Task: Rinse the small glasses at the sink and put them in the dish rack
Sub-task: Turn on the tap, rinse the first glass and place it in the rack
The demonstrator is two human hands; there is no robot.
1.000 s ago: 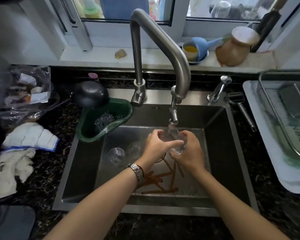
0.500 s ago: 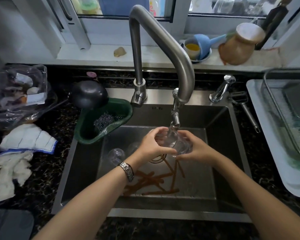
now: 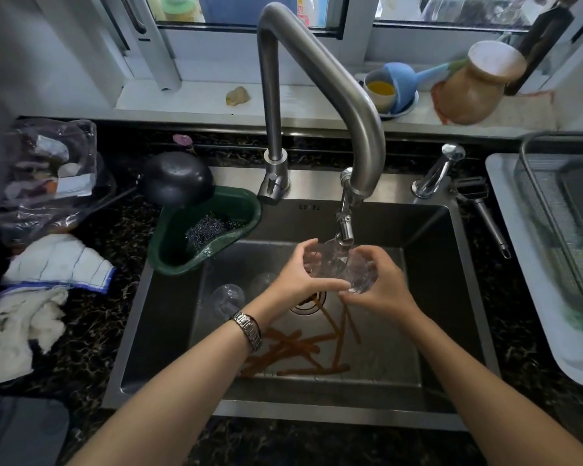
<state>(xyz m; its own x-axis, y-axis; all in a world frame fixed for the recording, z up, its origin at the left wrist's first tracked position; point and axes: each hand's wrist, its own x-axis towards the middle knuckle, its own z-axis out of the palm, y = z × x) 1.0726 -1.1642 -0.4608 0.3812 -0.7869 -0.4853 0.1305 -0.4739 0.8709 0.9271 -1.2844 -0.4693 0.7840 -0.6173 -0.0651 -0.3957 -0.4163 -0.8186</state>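
Observation:
Both hands hold one small clear glass (image 3: pixel 345 269) under the faucet spout (image 3: pixel 344 227), over the steel sink (image 3: pixel 169 334). My left hand (image 3: pixel 300 275) wraps the glass from the left, thumb across its lower edge. My right hand (image 3: pixel 382 285) cups it from the right. Two more small glasses lie on the sink floor to the left: one (image 3: pixel 228 297) nearer the left wall, another (image 3: pixel 263 280) partly hidden behind my left hand. The wire dish rack (image 3: pixel 552 230) sits on a white tray (image 3: pixel 519 280) at the right.
Orange-brown strips (image 3: pixel 300 351) lie on the sink floor by the drain (image 3: pixel 308 302). A green corner strainer (image 3: pixel 209 230) with a steel scourer hangs at the sink's left corner. A peeler (image 3: pixel 482 210) lies right of the tap handle. Cloths (image 3: pixel 48 284) and a plastic bag sit on the left counter.
The glass and both hands rose closer to the spout. My right hand shifted from gripping low to cupping the glass's right side.

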